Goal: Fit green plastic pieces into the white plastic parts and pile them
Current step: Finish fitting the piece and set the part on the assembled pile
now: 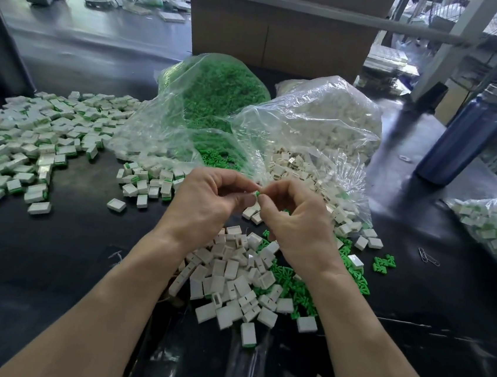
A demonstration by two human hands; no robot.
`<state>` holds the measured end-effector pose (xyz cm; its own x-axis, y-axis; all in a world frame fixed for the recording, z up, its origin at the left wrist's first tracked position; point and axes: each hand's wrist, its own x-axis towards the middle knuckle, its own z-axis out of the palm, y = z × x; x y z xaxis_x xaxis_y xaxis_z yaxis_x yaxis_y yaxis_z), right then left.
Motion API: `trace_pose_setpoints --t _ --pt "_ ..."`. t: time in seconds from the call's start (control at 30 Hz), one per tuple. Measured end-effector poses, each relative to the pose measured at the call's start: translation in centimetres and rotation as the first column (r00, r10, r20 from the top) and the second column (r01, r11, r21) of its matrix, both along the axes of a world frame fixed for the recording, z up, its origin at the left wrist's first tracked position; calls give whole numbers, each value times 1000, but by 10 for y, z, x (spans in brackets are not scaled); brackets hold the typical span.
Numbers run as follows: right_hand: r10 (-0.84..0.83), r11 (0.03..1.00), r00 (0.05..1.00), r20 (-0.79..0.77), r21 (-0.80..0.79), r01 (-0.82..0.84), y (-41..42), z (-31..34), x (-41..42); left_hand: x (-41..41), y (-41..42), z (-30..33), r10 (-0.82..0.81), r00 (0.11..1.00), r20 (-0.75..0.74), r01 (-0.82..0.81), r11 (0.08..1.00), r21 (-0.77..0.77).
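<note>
Pinching a green piece (257,193) between fingertips, the right hand (295,224) meets the left hand (209,202) — curled, probably gripping a hidden white part — for fitting.

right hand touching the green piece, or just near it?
Touching. The head view shows the right hand pinching the green piece at its fingertips, no gap visible; the left hand's fingertips meet it there too.

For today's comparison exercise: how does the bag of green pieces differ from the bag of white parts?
The bag of green pieces holds small green bits and lies further left; the bag of white parts holds blocky white shells and lies right, partly in front. Both are clear plastic, open toward the person, spilling onto the dark table.
</note>
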<state>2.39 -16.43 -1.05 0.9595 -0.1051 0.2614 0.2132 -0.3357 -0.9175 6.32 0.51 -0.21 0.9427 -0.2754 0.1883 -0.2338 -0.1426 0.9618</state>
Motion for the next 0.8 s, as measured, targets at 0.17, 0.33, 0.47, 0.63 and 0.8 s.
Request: trace_pose_setpoints --t 0.17,0.33,0.47,0.63,0.8 --pt "44 999 998 -53 20 -43 -2 0 2 0 1 1 -26 999 29 25 999 31" --pt "21 1000 998 -51 -18 -22 -3 -1 2 -1 0 2 -43 999 33 41 998 50" --pt "14 1000 998 -69 -4 -15 -3 -1 2 -1 1 3 -27 1000 -4 27 999 38" --pt "19 1000 995 -97 21 -17 -3 -2 2 0 3 1 -17 999 -31 20 996 83" --pt "56 997 997 -57 65 -53 -2 -1 1 1 2 1 26 996 -84 -20 997 71"
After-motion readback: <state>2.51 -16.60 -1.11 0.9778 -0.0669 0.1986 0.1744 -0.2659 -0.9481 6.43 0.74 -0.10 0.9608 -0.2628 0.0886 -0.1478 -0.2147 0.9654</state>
